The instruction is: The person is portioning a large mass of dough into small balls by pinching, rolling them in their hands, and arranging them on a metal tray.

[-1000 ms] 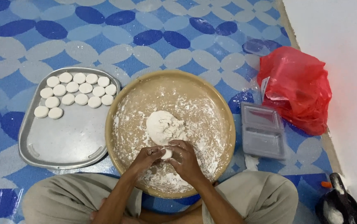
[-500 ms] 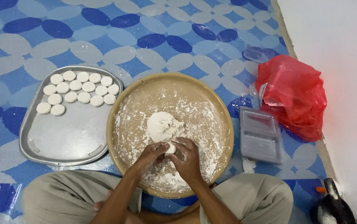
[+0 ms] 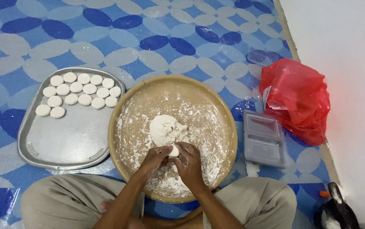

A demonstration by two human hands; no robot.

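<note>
Floury dough work, seen from the head camera. Left hand [image 3: 155, 159] and right hand [image 3: 189, 163] meet over the near half of the round tan tray [image 3: 119, 127], fingers of both closed around a small white dough piece [image 3: 174, 151]. The piece sits between the two sets of fingertips, showing only its top; it looks roundish, with no clear long axis. Neither hand is nearer: both touch it, the left from the left, the right from the right and below.

Just beyond the fingers, at the tray's centre, lies the dough lump [image 3: 166, 129], touching or nearly touching the piece; which one cannot be told. Loose flour covers the tray floor.

At the far-left corner of the metal pan [image 3: 64, 144], left of the tray, lie rows of finished discs [image 3: 78, 91]. Right of the tray: a clear box [image 3: 264, 138] and a red bag [image 3: 297, 99].

Against the frame half a second earlier, hands, piece and lump hold the same places; only the view has shifted slightly.
</note>
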